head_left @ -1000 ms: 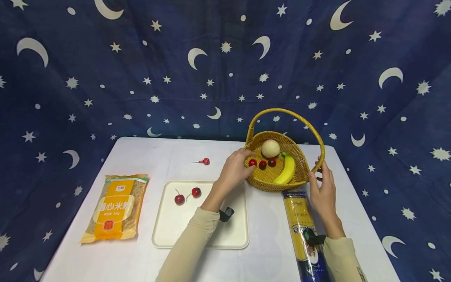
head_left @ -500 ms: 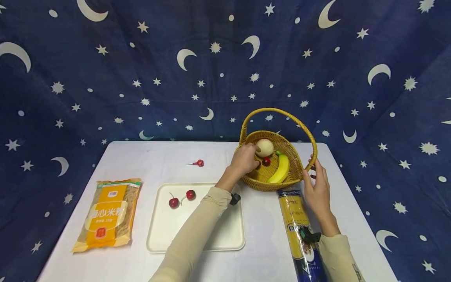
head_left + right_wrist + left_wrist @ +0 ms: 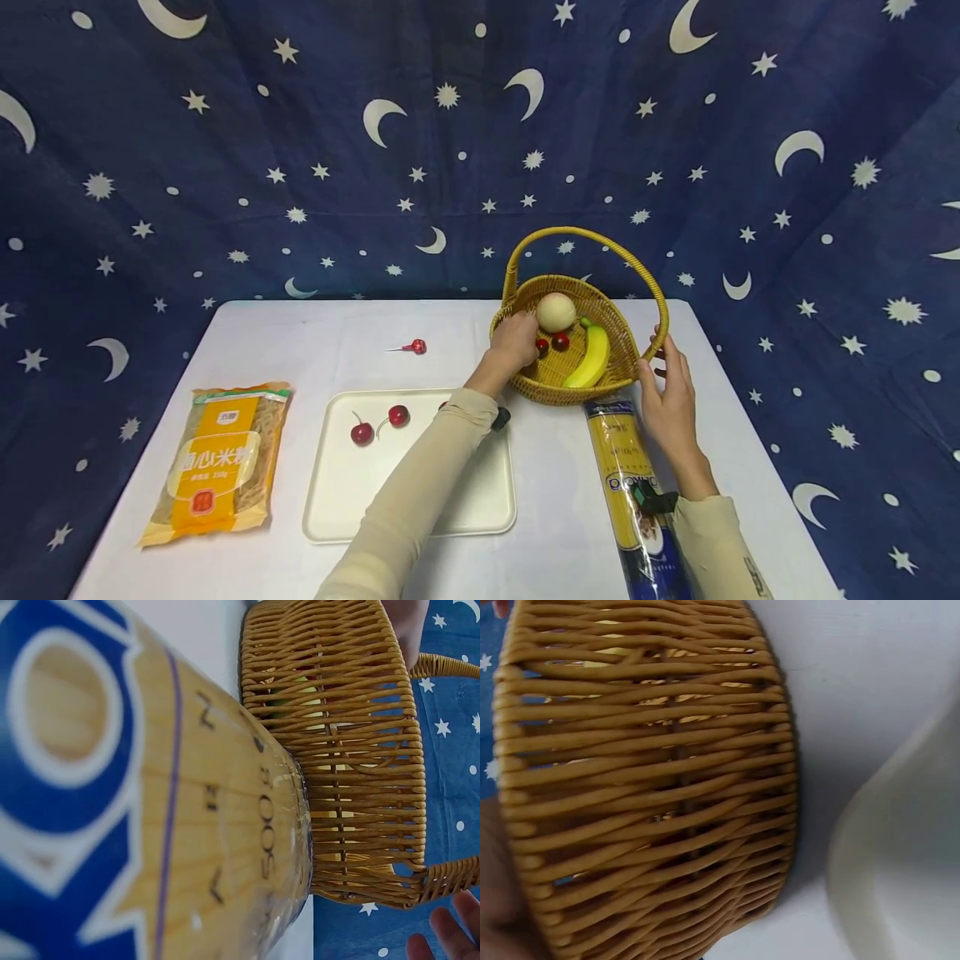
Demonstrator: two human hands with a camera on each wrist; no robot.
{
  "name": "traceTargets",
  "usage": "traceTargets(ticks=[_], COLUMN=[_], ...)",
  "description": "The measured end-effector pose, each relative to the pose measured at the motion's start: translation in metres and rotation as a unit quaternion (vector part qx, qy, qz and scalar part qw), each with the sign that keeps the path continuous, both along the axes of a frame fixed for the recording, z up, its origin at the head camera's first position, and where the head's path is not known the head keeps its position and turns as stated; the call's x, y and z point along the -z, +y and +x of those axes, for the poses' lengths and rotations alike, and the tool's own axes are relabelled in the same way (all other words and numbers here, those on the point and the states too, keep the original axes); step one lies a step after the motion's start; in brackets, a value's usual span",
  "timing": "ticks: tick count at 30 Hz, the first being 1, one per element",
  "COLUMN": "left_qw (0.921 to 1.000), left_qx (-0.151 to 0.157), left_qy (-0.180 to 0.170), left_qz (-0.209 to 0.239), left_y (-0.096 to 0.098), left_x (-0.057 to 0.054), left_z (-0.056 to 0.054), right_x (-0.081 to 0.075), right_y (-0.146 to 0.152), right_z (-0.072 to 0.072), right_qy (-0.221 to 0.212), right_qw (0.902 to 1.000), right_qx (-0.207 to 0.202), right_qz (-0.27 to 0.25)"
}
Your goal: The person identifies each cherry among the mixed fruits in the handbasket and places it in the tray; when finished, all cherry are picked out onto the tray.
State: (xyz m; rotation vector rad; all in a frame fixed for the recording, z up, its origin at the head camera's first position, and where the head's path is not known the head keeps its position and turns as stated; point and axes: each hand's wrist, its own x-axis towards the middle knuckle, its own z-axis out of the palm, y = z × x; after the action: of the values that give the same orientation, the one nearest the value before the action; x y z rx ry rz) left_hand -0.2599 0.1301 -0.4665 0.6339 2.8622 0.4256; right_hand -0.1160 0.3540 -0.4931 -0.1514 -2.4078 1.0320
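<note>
A yellow woven basket (image 3: 538,387) with a tall arched handle (image 3: 628,261) stands at the back right of the table. Inside are a pale round fruit (image 3: 556,312), a banana (image 3: 589,358) and dark red cherries (image 3: 560,342). My left hand (image 3: 516,340) reaches over the left rim into the basket; its fingertips are hidden, so whether it grips a cherry cannot be seen. At the right side, my right hand (image 3: 669,408) is by the handle's foot, with loosely extended fingers (image 3: 453,930) visible just beside it in the right wrist view.
A cream tray (image 3: 337,500) holds cherries (image 3: 362,433), one partly covered by my left sleeve. A red-wrapped lollipop (image 3: 417,346) lies behind it. Farther left is a rice noodle bag (image 3: 217,467). A spaghetti pack (image 3: 628,475) lies before the basket, under my right wrist.
My left hand has reached farther into the basket at its left side, covering part of the cherries. The right hand stays by the handle. The whole head view has shifted slightly.
</note>
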Motion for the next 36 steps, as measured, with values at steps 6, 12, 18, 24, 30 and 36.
traceTargets(ticks=[6, 12, 18, 24, 30, 36], left_qw=[0.9997, 0.9997, 0.9988, 0.9896, 0.9716, 0.955], left_qx=[-0.014, -0.018, -0.009, -0.01, 0.001, 0.002], left_qy=[-0.018, -0.017, -0.012, -0.024, -0.031, -0.024], left_qz=[-0.009, 0.003, 0.047, 0.142, 0.235, 0.296], left_y=[0.001, 0.001, -0.005, -0.012, -0.022, -0.037], left_x=[0.005, 0.007, 0.002, -0.005, -0.019, -0.032], left_z=[-0.001, -0.001, 0.002, 0.005, 0.014, 0.027], right_x=[-0.002, -0.002, 0.0, -0.001, -0.001, 0.0], right_y=[-0.003, -0.004, -0.004, -0.005, -0.004, -0.002], right_z=[-0.001, -0.002, -0.001, 0.0, 0.0, -0.001], right_qy=[0.004, 0.004, -0.001, -0.004, -0.002, -0.002], right_qw=[1.0, 1.0, 1.0, 1.0, 1.0, 1.0], right_qx=[-0.004, -0.003, 0.003, 0.003, -0.003, 0.0], right_qz=[-0.002, 0.0, 0.003, 0.001, -0.002, -0.001])
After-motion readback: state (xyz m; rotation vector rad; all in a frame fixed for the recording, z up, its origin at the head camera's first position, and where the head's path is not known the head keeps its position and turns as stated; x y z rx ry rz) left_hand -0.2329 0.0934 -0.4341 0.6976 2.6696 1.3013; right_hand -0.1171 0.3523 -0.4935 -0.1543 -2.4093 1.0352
